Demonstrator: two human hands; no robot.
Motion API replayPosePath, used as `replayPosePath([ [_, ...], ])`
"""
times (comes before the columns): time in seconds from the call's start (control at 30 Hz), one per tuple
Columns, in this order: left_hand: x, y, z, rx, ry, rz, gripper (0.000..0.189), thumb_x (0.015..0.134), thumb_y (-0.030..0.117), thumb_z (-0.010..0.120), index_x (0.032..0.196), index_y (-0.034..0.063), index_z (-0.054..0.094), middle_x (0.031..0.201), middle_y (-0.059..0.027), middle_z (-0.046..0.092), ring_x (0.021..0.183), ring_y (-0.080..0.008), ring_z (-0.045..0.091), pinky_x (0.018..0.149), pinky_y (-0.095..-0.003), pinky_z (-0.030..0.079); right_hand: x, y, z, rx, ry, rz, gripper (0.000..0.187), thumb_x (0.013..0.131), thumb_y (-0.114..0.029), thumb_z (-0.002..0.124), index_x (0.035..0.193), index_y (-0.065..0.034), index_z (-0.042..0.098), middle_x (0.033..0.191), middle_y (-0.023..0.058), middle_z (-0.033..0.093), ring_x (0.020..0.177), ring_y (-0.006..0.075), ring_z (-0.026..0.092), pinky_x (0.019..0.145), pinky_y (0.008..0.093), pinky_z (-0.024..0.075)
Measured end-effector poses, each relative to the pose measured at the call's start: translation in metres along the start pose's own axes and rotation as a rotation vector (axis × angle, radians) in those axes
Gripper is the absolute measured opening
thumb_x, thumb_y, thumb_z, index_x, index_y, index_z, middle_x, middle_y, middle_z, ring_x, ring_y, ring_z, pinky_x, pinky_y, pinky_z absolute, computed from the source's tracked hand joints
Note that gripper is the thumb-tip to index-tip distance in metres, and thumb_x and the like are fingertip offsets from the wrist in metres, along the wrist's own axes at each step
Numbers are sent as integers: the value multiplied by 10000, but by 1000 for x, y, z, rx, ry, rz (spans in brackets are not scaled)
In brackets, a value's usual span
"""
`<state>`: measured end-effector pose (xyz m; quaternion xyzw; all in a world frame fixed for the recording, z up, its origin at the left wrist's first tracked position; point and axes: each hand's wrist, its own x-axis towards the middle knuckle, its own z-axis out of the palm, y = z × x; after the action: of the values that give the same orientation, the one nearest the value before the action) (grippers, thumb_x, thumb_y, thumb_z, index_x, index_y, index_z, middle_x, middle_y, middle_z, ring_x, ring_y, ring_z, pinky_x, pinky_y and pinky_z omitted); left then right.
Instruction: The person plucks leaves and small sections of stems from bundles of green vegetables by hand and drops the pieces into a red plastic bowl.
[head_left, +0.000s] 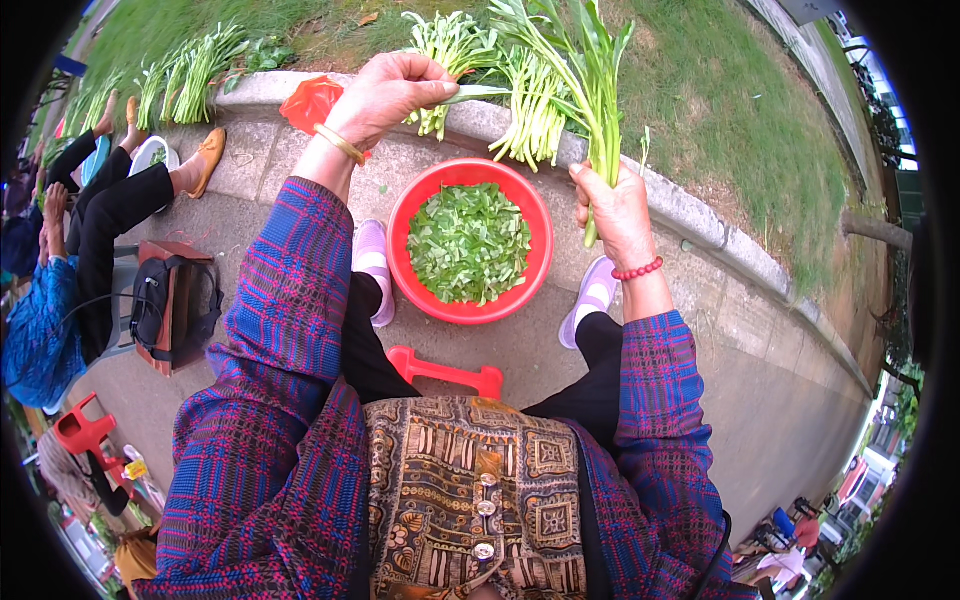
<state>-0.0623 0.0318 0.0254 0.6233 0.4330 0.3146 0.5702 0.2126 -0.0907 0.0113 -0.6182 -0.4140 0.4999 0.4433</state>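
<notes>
My left hand (397, 94), with a gold-toned bangle at the wrist, pinches a long green leaf (480, 92) by one end. In my right hand (619, 210) a bunch of leafy green stalks (600, 112) stands nearly upright; a red bead bracelet circles that wrist. Below and between the hands, a red plastic basin (471, 314) on the pavement holds cut green leaves (469, 244). Bundles of pale-stemmed greens (529, 112) lie across the stone curb, beyond the basin. A red plastic bag (311, 101) is on the curb beside my left wrist.
My feet in light purple shoes flank the basin. A red plastic stool (446, 371) is close to my legs. To the left, a seated person in blue (45, 330) has a white basin (171, 157) nearby, and a black bag (155, 300) rests by a brown box. Grass lies behind the curb (697, 214).
</notes>
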Motion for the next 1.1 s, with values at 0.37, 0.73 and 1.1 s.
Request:
replayPosePath([
  [0.37,5,-2,8,-110,251,39,124,890,175,642,883,52,648,755,49,589,678,-27,517,616,-180,425,1,1,1,-13,37,-2,173,844,-194,667,811,-48,581,590,-12,523,442,68,482,415,224,389],
  [0.73,-1,4,8,-24,91,-21,123,862,177,676,887,57,668,769,48,609,673,-31,525,652,-191,446,2,-6,-8,184,93,63,179,849,-187,663,855,-54,542,610,6,508,434,91,478,380,235,391],
  [1.1,3,3,24,-170,113,-23,471,855,247,692,1253,57,530,1027,-27,639,912,-73,599,773,-216,471,-4,-10,-4,266,-147,157,152,856,-172,653,864,-49,564,609,-6,502,466,84,475,427,216,391],
])
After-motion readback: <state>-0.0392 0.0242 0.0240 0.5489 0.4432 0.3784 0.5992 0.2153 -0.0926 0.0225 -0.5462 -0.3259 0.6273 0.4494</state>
